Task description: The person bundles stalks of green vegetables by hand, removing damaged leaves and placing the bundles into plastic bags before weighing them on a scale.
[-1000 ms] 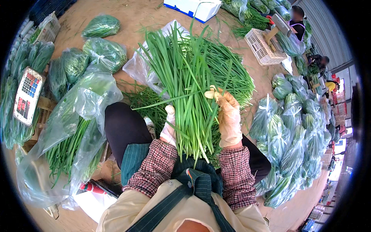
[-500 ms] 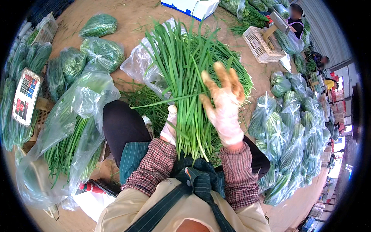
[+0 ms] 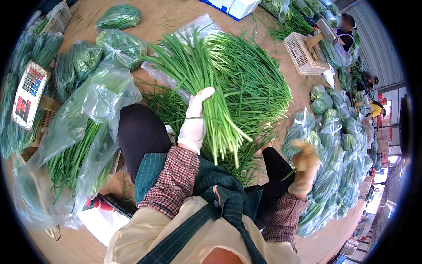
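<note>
My left hand (image 3: 193, 121), in a white glove, is closed around a bunch of garlic chives (image 3: 206, 97). The leafy tops fan up and left, and the pale cut ends point down and right. My right hand (image 3: 305, 167), in a glove with yellowish-brown fingers, is off to the right above my knee, apart from the bunch. Motion smears its fingers. A thin green blade (image 3: 288, 175) shows beside it; whether the hand holds it is unclear. Beyond the bunch a large heap of loose chives (image 3: 259, 79) spreads over a clear plastic sheet (image 3: 202, 24).
To my left are an open plastic bag of chives (image 3: 79, 154) and a scale with a keypad (image 3: 30, 94). Packed green bags (image 3: 334, 154) pile up on the right. A white crate (image 3: 303, 55) stands at the far right, near another person (image 3: 345, 37).
My left hand has lifted the bunch away from the heap and tilted it. My right hand has moved away from the bunch, to the right and down.
</note>
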A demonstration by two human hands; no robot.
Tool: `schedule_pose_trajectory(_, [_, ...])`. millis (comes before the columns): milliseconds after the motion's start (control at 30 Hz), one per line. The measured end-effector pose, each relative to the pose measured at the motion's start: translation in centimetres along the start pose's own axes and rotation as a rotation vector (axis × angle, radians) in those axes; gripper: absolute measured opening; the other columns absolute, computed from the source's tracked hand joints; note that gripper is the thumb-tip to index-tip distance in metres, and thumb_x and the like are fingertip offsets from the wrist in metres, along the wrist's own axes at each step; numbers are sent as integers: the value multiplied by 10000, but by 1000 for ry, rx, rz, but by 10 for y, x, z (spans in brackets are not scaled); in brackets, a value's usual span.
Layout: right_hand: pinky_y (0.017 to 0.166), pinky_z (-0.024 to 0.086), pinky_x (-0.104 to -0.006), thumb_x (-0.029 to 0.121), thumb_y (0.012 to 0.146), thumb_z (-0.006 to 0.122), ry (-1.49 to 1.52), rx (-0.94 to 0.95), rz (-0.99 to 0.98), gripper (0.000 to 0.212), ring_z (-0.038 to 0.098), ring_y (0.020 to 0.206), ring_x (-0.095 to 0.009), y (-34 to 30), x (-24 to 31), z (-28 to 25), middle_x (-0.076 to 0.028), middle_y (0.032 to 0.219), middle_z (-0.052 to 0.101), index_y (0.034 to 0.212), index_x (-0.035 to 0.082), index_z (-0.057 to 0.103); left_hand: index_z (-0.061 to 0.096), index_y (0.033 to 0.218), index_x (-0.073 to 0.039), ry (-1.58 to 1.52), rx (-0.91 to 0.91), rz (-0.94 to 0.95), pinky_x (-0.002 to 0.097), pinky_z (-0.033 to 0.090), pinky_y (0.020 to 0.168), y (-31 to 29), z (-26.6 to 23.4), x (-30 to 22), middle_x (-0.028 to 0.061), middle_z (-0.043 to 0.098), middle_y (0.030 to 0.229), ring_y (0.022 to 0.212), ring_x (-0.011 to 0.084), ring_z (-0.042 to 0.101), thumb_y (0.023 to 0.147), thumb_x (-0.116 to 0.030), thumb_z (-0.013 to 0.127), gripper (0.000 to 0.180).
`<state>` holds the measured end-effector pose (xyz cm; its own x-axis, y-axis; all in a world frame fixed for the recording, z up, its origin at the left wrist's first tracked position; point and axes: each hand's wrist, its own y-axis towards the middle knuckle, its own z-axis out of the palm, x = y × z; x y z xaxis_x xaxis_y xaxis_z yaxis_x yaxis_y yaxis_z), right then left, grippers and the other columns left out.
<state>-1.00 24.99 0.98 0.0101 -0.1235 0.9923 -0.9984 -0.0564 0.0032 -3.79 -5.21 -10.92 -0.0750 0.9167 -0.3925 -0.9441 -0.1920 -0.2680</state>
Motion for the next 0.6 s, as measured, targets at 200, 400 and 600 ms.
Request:
schedule_pose_trajectory(200, [837, 484, -411, 245, 724, 758, -906, 350, -175, 675, 590, 990, -290, -13, -40, 25, -153, 1137, 589, 1328, 102, 495, 492, 1220, 0, 149, -115, 230, 327, 562, 772, 11, 21, 22, 107, 659, 979, 822, 205, 667, 710, 44, 729, 564])
schedule_pose_trajectory(400, [946, 390, -380, 148, 752, 725, -1061, 194, -717, 407, 563, 1076, -217, 21, -38, 141, -108, 1161, 602, 1141, 89, 621, 439, 1272, 13, 191, -44, 322, 340, 554, 815, 20, 26, 40, 141, 643, 1035, 890, 217, 659, 717, 63, 736, 632])
schedule_pose_trajectory(600, [492, 275, -203, 260, 946, 555, 615, 30, -155, 256, 278, 486, -33, -6, -5, 60, 78, 563, 352, 940, 15, 629, 581, 1079, -19, 25, -216, 290, 339, 572, 694, 15, 8, 7, 71, 654, 900, 773, 207, 652, 761, -55, 694, 340])
